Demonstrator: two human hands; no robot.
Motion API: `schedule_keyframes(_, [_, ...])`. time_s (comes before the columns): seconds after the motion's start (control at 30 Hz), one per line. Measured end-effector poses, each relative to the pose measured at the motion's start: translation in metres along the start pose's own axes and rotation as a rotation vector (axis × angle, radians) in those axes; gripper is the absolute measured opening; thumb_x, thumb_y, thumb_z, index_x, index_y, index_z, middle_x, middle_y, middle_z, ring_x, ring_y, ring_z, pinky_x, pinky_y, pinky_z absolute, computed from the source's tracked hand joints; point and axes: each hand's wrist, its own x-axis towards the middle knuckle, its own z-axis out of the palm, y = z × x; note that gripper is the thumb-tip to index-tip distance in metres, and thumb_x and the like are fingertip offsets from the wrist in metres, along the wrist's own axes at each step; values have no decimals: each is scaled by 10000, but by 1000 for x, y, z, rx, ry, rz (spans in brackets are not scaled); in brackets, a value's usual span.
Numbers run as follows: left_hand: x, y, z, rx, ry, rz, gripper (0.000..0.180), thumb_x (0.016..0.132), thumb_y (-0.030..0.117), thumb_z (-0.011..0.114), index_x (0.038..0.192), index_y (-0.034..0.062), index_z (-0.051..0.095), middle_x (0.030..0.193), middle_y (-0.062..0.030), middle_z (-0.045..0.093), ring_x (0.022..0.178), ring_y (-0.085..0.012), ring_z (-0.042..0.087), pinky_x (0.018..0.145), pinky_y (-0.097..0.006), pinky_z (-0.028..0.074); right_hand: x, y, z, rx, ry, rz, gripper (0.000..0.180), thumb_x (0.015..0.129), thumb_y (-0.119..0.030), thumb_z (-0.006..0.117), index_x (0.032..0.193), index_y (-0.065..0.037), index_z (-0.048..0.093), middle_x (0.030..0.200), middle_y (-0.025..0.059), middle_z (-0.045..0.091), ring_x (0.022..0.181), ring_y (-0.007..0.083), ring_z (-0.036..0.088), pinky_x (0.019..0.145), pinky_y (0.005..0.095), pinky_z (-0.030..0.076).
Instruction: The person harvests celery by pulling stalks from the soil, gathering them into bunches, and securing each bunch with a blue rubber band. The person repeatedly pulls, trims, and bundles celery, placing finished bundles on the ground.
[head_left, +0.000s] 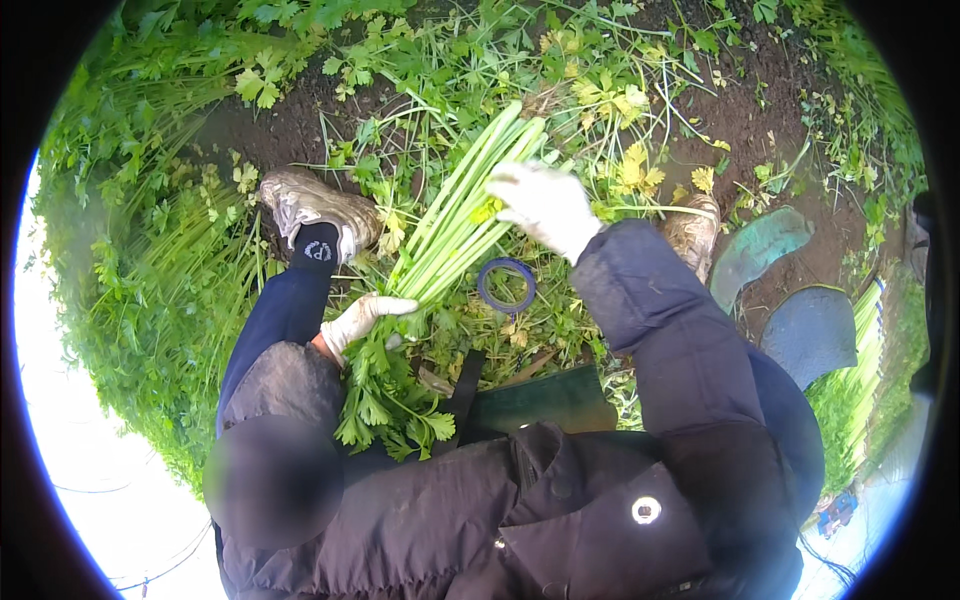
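Observation:
A long bunch of celery (455, 215) lies slanting across the middle, its pale green stalks pointing away to the upper right and its leafy tops (385, 395) hanging near my body. My left hand (365, 322), in a whitish glove, is closed around the bunch just above the leaves. My right hand (545, 208), gloved as well, is at the right side of the stalks, close to a yellowish leaf (486, 210). Motion smears its fingers, so their grip does not show. Below the stalks, a roll of blue tape (506, 286) rests on the cut greens.
My muddy shoes (318, 212) stand on either side. Loose leaves and yellowed trimmings (635, 172) litter the soil (735, 115). Standing celery plants (130, 250) grow along the left. A green curved piece (762, 250) and a grey-blue pad (812, 335) lie at the right, near more stalks (860, 385).

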Motion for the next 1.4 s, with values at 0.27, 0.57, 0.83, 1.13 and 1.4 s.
schedule_keyframes(0.27, [5, 2, -5, -2, -36, -116, 237, 930, 238, 695, 1057, 39, 707, 808, -49, 685, 580, -126, 547, 532, -243, 396, 10, 18, -26, 1632, 255, 582, 170, 1037, -221, 570, 1035, -69, 646, 921, 55, 729, 708, 139, 696, 576, 264, 570])
schedule_keyframes(0.57, [-4, 3, 7, -24, -36, 5, 247, 920, 243, 705, 1045, 31, 722, 789, -45, 684, 562, -123, 534, 506, -252, 377, 22, 130, -85, 1320, 1291, 708, 98, 961, -135, 655, 1014, -56, 629, 902, 99, 688, 825, 212, 700, 864, 390, 601])
schedule_keyframes(0.83, [4, -2, 2, -29, -53, -59, 256, 912, 226, 718, 1100, 52, 717, 843, -27, 705, 619, -119, 591, 550, -243, 428, 13, 54, -32, -30, -327, 604, 539, 849, -629, 696, 1036, -123, 713, 932, 100, 746, 859, 255, 718, 805, 395, 553])
schedule_keyframes(1.13, [7, -5, 2, 21, 16, -2, 320, 884, 240, 760, 1155, 78, 714, 863, -12, 708, 642, -113, 625, 529, -259, 479, 0, 129, -65, 843, 541, 1152, 291, 955, -373, 704, 1005, -87, 719, 911, 71, 741, 807, 165, 701, 766, 367, 568])
schedule_keyframes(1.4, [8, -6, 4, 48, 53, -12, 270, 911, 241, 727, 1107, 57, 710, 821, -31, 699, 610, -126, 602, 552, -260, 460, 42, 72, -30, -74, -383, 890, 262, 896, -378, 657, 980, -152, 760, 925, 101, 742, 868, 305, 719, 785, 408, 570])
